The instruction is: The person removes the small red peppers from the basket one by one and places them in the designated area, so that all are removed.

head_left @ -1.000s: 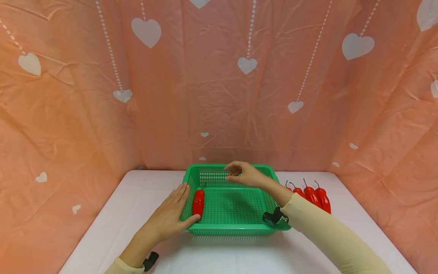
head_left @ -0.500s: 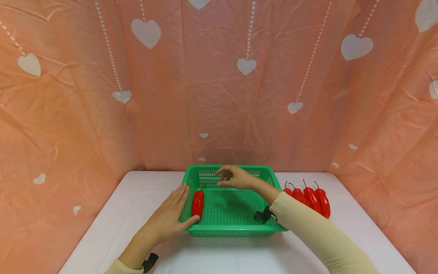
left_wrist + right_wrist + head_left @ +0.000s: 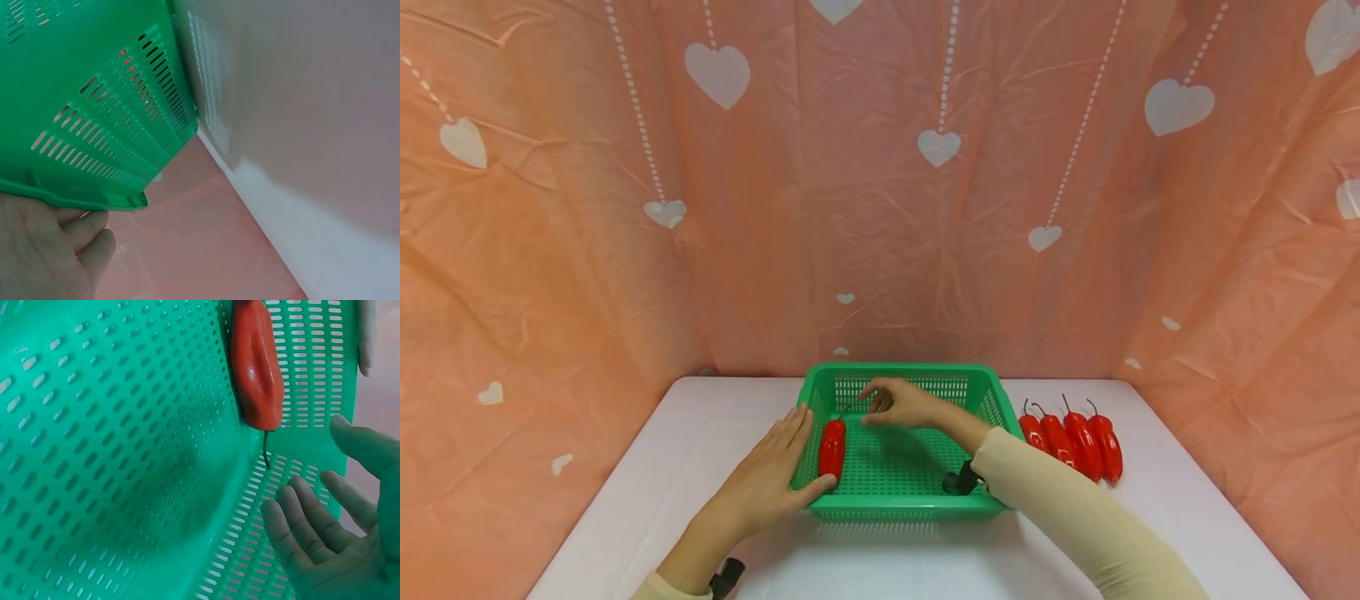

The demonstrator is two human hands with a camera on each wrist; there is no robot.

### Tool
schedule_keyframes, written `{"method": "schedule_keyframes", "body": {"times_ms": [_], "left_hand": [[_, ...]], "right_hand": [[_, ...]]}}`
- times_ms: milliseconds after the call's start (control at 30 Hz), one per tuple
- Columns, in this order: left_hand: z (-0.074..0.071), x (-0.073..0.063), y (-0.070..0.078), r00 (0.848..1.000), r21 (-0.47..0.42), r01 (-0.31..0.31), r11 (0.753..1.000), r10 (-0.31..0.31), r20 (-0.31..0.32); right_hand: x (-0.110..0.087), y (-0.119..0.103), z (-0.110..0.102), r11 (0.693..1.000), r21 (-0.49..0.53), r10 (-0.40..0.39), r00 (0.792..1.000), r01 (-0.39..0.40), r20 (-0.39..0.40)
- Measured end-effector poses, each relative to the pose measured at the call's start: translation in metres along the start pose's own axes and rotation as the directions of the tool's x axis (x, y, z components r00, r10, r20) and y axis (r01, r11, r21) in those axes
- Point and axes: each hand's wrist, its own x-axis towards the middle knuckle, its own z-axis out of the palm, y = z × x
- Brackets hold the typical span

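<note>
A red pepper [image 3: 832, 450] with a thin stem lies along the left side of a green perforated basket [image 3: 917, 502]. My left hand [image 3: 767, 475] rests on the basket's left rim, fingers straight and thumb at the front left corner. In the left wrist view, its fingers [image 3: 90, 234] lie against the underside of the rim. Over the basket, my right hand [image 3: 898, 404] hangs with loosely bent fingers and nothing between them. The right wrist view shows that hand [image 3: 331, 525] apart from the pepper [image 3: 256, 369], close to its stem end.
To the right of the basket, several red peppers [image 3: 1078, 446] lie side by side on the white table [image 3: 700, 433]. A pink curtain [image 3: 880, 208] with white hearts stands behind and at both sides. Dark wrist cameras [image 3: 962, 479] sit on both wrists.
My right hand has moved left and slightly toward me over the basket, nearer the pepper inside. More of the peppers on the right now shows. My left hand has stayed at the rim.
</note>
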Motion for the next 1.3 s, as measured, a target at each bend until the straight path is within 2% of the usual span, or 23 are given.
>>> {"method": "schedule_keyframes", "body": {"times_ms": [267, 600, 800, 1300], "left_hand": [[-0.001, -0.003, 0.004, 1.000, -0.005, 0.006, 1.000, -0.006, 0.006], [0.001, -0.002, 0.003, 1.000, 0.009, -0.001, 1.000, 0.001, -0.002], [0.000, -0.001, 0.002, 1.000, 0.009, -0.001, 1.000, 0.001, 0.004], [-0.001, 0.000, 0.003, 1.000, -0.005, 0.007, 1.000, -0.007, 0.009]], "right_hand": [[0.005, 0.001, 0.008, 1.000, 0.020, 0.022, 0.998, -0.023, 0.065], [0.013, -0.001, 0.020, 0.991, 0.043, 0.124, 0.984, -0.130, 0.130], [0.016, 0.000, 0.025, 0.985, 0.073, 0.147, 0.978, -0.159, 0.147], [0.024, -0.006, 0.032, 0.981, 0.014, 0.192, 0.972, -0.196, 0.132]]}}
